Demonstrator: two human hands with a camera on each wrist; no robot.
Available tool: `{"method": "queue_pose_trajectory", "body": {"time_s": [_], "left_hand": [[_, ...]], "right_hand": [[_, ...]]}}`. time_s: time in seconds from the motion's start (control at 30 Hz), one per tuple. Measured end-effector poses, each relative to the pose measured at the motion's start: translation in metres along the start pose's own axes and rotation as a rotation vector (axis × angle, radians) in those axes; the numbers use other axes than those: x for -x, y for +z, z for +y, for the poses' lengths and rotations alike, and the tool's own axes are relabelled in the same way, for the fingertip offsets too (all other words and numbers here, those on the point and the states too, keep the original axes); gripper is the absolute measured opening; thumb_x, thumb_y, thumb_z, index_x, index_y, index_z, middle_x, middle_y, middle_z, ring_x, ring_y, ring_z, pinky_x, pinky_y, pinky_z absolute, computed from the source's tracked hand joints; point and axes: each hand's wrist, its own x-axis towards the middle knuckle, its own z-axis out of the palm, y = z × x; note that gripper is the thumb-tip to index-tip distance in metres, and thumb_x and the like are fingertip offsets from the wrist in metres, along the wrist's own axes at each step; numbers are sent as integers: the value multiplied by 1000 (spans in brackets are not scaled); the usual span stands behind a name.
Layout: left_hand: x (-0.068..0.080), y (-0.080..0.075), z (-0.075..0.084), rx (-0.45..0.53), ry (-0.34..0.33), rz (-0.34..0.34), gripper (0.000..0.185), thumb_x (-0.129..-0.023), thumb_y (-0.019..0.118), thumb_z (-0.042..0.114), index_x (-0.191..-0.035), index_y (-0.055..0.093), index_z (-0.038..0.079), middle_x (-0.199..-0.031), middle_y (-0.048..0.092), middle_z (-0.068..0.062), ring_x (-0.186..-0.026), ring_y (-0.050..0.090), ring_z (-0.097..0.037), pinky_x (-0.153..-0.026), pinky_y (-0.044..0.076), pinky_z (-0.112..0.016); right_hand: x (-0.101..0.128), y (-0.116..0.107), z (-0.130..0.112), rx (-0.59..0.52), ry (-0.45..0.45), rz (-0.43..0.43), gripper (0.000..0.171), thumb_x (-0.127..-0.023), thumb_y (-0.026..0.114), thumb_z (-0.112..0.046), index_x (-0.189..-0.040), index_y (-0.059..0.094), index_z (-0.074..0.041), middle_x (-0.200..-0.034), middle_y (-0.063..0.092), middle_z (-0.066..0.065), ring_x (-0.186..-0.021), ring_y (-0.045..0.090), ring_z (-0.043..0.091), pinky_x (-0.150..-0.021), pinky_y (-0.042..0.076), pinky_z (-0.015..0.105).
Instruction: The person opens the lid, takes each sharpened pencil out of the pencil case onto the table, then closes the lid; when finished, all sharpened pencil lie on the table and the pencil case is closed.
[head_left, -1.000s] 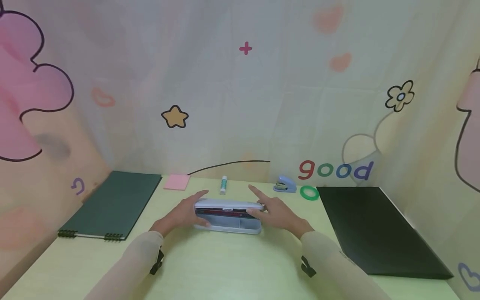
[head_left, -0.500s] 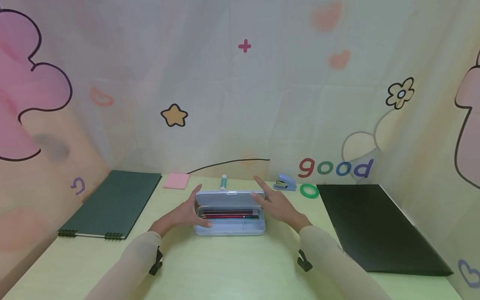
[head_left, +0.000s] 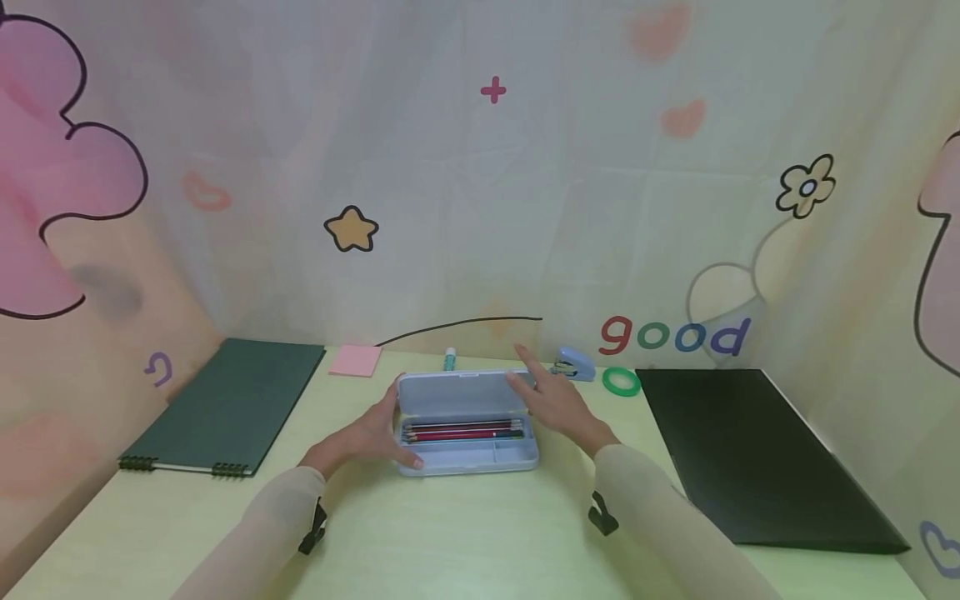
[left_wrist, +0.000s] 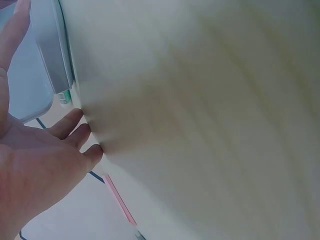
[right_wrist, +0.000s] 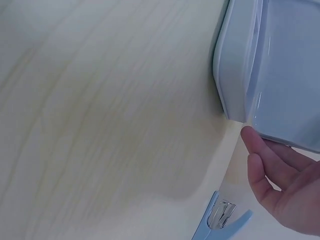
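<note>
A pale blue pencil case [head_left: 468,457] lies on the table with its lid [head_left: 461,394] raised. Several pencils [head_left: 461,432], red and dark, lie in its rear compartment. My left hand [head_left: 369,429] grips the case's left end, thumb at the front corner; in the left wrist view three fingertips of that hand [left_wrist: 45,160] rest on the table. At the right end, my right hand [head_left: 558,404] holds the lid's edge, its thumb in front and its index finger stretched out past it. From the right wrist, that hand's fingers [right_wrist: 280,175] show behind the lid's corner.
Behind the case stand a glue stick [head_left: 450,359], a blue stapler [head_left: 574,364] and a green tape roll [head_left: 621,382]. Pink sticky notes [head_left: 356,361] lie left of them. A dark green spiral notebook [head_left: 225,408] lies left, a black folder [head_left: 757,458] right. A printed curtain [head_left: 450,167] closes the back.
The lid has swung up and back from nearly closed, showing the pencils. My right hand has moved up and back with it. The left hand has stayed at the case's left end.
</note>
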Motion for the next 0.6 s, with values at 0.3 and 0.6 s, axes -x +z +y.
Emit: {"method": "queue_pose_trajectory", "body": {"time_s": [0.3,0.6], "left_hand": [[3,-3,5,-36,-75,-2,136,-69,93,23,-158,-9,14,-153,39,-26,-144,34,-42,-119,18,-63],[3,-4,3,-79,-83,28,135,-71,92,25,-159,-11,15,-148,48,-26,-146,34,-43,-118,19,-64]], "right_hand": [[-5,0,-4,36,38,15,70,-102,39,-57,-161,16,-27,-118,69,15,-90,72,26,-103,45,58],[-16,1,-3,38,103,11,70,-103,36,-57,-161,15,-25,-152,48,18,-69,71,20,-77,52,43]]}}
